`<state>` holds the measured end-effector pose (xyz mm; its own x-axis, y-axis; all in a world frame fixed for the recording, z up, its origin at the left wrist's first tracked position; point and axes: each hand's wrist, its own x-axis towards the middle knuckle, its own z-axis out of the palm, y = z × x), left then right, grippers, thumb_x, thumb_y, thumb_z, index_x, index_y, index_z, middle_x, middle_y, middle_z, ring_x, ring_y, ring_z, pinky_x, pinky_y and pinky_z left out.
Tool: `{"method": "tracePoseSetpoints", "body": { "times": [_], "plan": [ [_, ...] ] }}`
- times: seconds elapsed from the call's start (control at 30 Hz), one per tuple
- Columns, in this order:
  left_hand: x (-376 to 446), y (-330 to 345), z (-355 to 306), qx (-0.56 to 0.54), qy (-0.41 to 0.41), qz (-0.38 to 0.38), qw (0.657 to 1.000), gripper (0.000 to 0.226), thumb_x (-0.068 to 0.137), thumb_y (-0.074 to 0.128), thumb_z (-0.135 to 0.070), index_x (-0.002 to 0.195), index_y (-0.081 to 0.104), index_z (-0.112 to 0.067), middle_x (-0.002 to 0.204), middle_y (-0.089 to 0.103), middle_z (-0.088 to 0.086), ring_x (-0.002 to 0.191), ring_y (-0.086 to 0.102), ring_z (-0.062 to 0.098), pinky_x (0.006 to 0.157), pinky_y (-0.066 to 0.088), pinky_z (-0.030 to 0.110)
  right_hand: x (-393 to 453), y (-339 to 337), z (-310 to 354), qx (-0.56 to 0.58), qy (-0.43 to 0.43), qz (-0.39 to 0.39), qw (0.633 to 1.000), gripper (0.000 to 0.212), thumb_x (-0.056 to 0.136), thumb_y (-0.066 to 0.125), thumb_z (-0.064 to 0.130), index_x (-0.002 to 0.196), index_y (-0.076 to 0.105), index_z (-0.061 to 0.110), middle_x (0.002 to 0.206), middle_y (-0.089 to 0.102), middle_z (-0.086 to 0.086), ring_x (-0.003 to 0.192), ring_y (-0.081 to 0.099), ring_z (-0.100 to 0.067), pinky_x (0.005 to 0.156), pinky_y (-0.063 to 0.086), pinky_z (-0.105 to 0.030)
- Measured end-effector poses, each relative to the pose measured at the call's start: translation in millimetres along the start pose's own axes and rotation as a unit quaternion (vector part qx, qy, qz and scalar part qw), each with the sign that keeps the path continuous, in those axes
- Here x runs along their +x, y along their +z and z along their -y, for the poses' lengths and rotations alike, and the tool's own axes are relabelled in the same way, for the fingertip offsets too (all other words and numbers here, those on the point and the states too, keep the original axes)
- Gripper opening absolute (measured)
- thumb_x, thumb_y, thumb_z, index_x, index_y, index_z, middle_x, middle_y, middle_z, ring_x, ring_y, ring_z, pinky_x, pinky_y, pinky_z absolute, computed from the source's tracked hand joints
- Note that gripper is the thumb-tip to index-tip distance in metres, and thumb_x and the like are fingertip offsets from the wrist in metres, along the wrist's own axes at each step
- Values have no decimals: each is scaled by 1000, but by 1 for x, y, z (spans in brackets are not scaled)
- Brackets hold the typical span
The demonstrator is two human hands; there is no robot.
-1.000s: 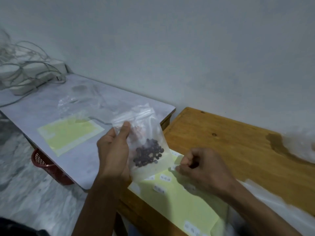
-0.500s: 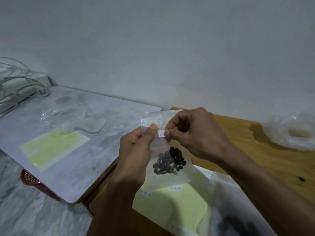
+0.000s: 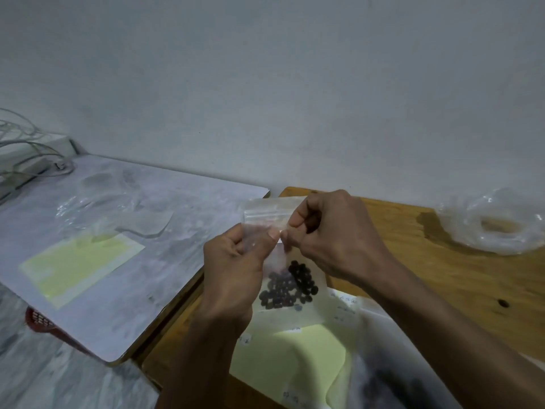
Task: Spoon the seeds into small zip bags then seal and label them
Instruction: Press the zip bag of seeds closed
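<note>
We see left hand and right hand both pinched on small clear zip bag of dark seeds, frame centre.

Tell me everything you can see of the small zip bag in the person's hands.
The small zip bag is clear, thin, soft plastic with a zip strip across its top. It hangs upright in the air above a pale yellow sheet on the wooden table. A cluster of dark round seeds sits in its lower half. The left hand pinches its upper left part; the right hand pinches it beside the left thumb, just below the zip. Whether a label is on it cannot be told.
</note>
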<state>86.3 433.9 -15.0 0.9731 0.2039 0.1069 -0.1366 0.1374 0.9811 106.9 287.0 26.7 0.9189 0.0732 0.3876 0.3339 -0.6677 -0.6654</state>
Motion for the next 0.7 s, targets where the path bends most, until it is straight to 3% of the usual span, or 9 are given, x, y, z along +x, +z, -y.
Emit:
{"method": "tracePoseSetpoints", "body": {
  "times": [0.1, 0.2, 0.33, 0.47, 0.53, 0.6, 0.63, 0.7],
  "plan": [
    [-3, 0, -2, 10, 16, -9, 1000, 7, 78, 79, -22, 80, 77, -16, 87, 79, 13, 89, 77, 35, 88, 59, 59, -3, -1, -3, 23, 43, -39, 998, 33, 63, 91, 40, 70, 66, 20, 65, 64, 8, 62, 59, -9, 61, 55, -39],
    [-3, -1, -6, 10, 12, -7, 1000, 8, 83, 77, -16, 89, 74, -10, 88, 79, 15, 84, 78, 34, 83, 61, 56, -9, 2, -8, 93, 87, -65, 990, 43, 57, 94, 46, 70, 62, 19, 72, 64, 3, 66, 54, -10, 57, 46, -33],
    [6, 8, -6, 1, 2, -9, 1000, 10, 85, 76, -10, 93, 73, -5, 88, 78, 17, 84, 77, 36, 83, 61, 53, -14, 10, -19, 111, 94, -103, 984, 33, 66, 88, 47, 77, 65, 27, 90, 65, 11, 80, 59, -8, 65, 48, -28],
    [25, 27, -6, 0, 5, -24, 1000, 10, 86, 77, -8, 96, 75, -7, 88, 80, 11, 87, 78, 32, 79, 63, 43, -17, 7, -30, 114, 74, -87, 987, 23, 82, 80, 32, 102, 70, 36, 92, 63, 23, 82, 60, 5, 65, 49, -13],
    [39, 36, -8, 38, -4, -6, 999, 26, 83, 82, -14, 105, 70, -10, 90, 79, 6, 84, 78, 25, 68, 63, 35, -9, 4, -42, 148, 97, -94, 980, 28, 84, 79, 24, 109, 72, 35, 96, 63, 26, 82, 63, 6, 63, 51, -11],
    [53, 41, -7, 124, -36, 40, 991, 59, 75, 89, -17, 121, 54, -21, 100, 73, 1, 85, 74, 16, 58, 59, 25, 6, -1, -53, 175, 132, -134, 966, 27, 85, 79, 20, 108, 73, 32, 99, 64, 23, 85, 65, -1, 63, 54, -15],
    [59, 42, -4, 166, -45, 67, 983, 73, 70, 92, -17, 127, 47, -28, 105, 68, -1, 88, 71, 14, 58, 57, 22, 14, -2, -58, 180, 148, -156, 960, 26, 85, 79, 19, 107, 72, 31, 101, 65, 19, 88, 65, -3, 63, 56, -16],
    [74, 45, 3, 221, -37, 105, 969, 80, 65, 95, -16, 127, 46, -32, 109, 61, -3, 94, 65, 11, 65, 57, 22, 29, 0, -70, 174, 180, -174, 952, 30, 83, 81, 20, 111, 70, 27, 107, 67, 8, 95, 65, -9, 69, 60, -21]
  ]
}}
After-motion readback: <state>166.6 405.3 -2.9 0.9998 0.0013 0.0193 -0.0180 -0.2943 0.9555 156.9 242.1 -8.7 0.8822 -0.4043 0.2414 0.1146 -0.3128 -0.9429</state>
